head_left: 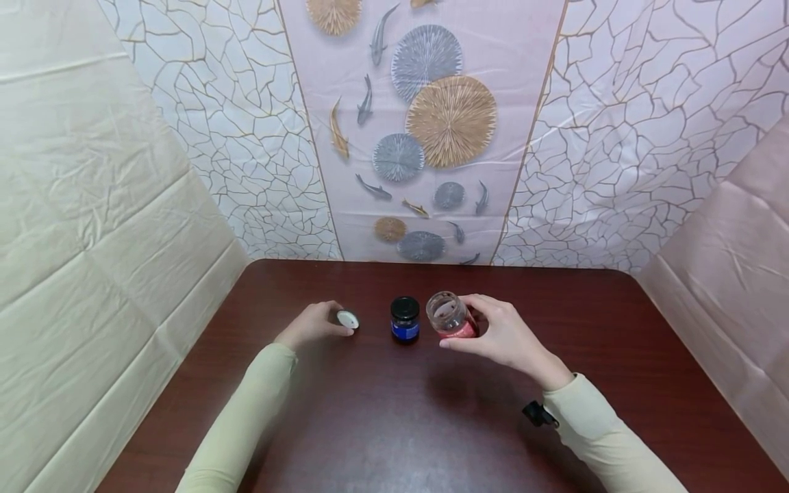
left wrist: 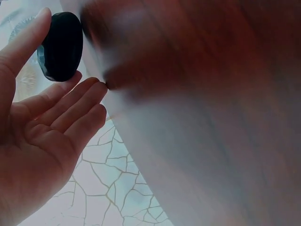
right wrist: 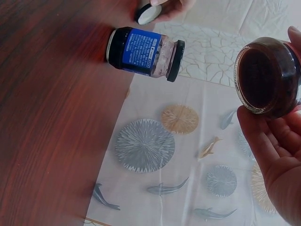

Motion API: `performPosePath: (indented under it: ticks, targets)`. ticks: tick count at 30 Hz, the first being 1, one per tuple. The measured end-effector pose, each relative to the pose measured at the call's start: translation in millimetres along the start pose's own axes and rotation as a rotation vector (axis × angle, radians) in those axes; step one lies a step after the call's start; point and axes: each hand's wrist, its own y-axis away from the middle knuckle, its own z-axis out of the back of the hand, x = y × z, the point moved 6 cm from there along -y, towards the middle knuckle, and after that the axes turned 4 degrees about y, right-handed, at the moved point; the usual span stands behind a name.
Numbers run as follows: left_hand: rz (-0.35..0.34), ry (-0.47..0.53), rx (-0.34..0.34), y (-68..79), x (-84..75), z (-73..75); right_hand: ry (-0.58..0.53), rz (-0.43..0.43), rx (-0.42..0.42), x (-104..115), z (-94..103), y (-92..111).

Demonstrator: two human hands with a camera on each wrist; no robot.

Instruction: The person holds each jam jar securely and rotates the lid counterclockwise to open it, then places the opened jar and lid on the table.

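My left hand (head_left: 313, 324) pinches a jar lid (head_left: 348, 319) on edge between thumb and fingers, its white inside turned to the right. The lid's dark outer side (left wrist: 61, 47) shows in the left wrist view. In my right hand (head_left: 502, 333) is a lidless glass jar (head_left: 448, 313) with a red label, tilted with its mouth to the left. Dark contents show through the base of that jar (right wrist: 259, 77) in the right wrist view, where it is raised off the table. Between my hands stands a second jar (head_left: 405, 320), blue-labelled and closed with a black lid.
The dark reddish-brown table (head_left: 382, 418) reaches back to a patterned cloth (head_left: 450, 123) with fish and round motifs. Plain pale cloth (head_left: 80, 226) hangs along the left side, and more cloth (head_left: 733, 274) on the right. A small black clip-like object (head_left: 540, 414) sits by my right cuff.
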Motion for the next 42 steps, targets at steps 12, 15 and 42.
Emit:
performPosePath:
  ticks: [12,15,42]
  targets:
    - [-0.044,-0.064,-0.015,-2.8,0.5,-1.5,-0.018,-0.026,0.01,-2.0,0.6,1.7]
    - [-0.051,-0.08,-0.011,-3.8,2.0,-3.0,-0.015,-0.033,0.013,-2.6,1.1,1.7]
    - [-0.08,-0.167,0.023,-2.5,-0.4,-5.7,0.0,-0.015,-0.013,-3.0,2.9,-3.4]
